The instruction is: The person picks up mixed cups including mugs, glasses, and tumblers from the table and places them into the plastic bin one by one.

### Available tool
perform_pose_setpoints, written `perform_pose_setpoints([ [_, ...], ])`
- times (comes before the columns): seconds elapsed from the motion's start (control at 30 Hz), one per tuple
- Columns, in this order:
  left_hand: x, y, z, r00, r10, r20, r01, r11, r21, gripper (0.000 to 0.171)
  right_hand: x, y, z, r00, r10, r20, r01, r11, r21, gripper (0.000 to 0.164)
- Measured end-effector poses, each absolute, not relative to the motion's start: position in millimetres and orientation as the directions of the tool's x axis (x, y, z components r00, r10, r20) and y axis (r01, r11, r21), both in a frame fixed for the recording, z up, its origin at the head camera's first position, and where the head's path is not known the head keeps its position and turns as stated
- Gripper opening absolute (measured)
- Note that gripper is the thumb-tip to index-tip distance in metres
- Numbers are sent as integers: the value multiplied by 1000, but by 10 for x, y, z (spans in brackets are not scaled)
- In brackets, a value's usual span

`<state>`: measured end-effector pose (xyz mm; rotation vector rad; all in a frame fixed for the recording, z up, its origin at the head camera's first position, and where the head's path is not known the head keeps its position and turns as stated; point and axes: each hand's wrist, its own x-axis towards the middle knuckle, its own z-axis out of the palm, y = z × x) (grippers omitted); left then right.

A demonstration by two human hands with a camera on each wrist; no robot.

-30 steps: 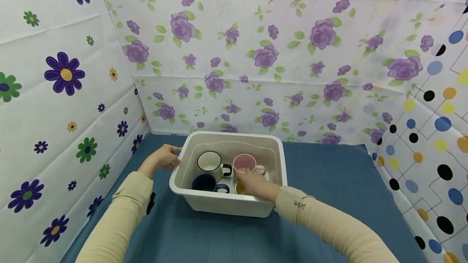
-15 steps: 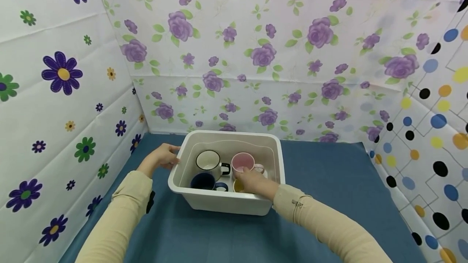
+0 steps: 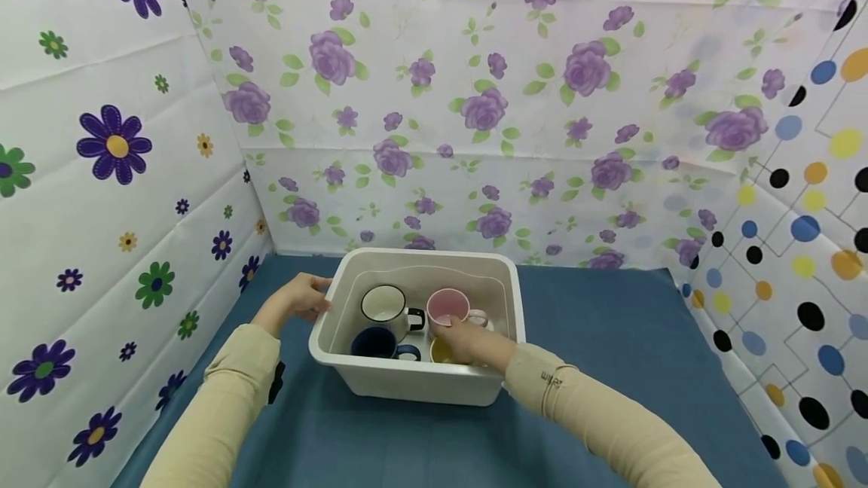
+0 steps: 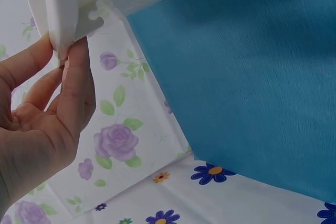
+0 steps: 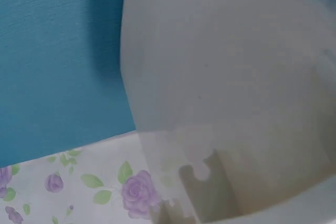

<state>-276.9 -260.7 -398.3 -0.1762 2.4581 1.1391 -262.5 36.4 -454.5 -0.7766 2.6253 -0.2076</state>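
A white plastic bin [image 3: 420, 382] stands on the table, holding several mugs. Inside are a white mug with a black rim [image 3: 383, 303], a dark blue mug [image 3: 374, 342], a pink mug [image 3: 447, 307] and a yellow mug [image 3: 441, 351]. At the bin's left rim, my left hand [image 3: 304, 296] pinches the edge; the left wrist view shows thumb and fingers on either side of the rim [image 4: 62, 19]. My right hand [image 3: 468, 341] reaches over the front edge and grips the yellow mug, its fingers partly hidden. Only the bin's outer wall [image 5: 199, 77] fills much of the right wrist view.
A blue cloth [image 3: 597, 337] covers the table. White sheets with purple roses [image 3: 484, 108] hang behind, a daisy-patterned sheet [image 3: 156, 285] on the left and a dotted sheet [image 3: 807, 315] on the right.
The head view shifts slightly. Both hands keep their places, the left on the bin's rim and the right at the yellow mug.
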Motion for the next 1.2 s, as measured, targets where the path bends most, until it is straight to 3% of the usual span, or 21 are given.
perform_pose_setpoints([
  [0.23, -2706, -2640, -4000, -919, 93, -384, -232, 660, 715, 63, -2618, 360, -4484, -738, -593, -321, -552, 805, -216, 30],
  [0.63, -2677, -2609, -4057, -957, 153, -246, -44, 764, 644, 59, -2625, 496, -4369, -717, -615, -329, -596, 785, -169, 55],
  [1.0, -2652, -2689, -4075, -957, 180, -228, -2, 781, 625, 59, -2663, 733, -4252, -649, -738, -187, -641, 662, -387, 44],
  [1.2, -2661, -2604, -4049, -979, 130, -154, 51, 899, 434, 56, -2659, 992, -4084, -616, -788, -9, -676, 534, -507, 30],
])
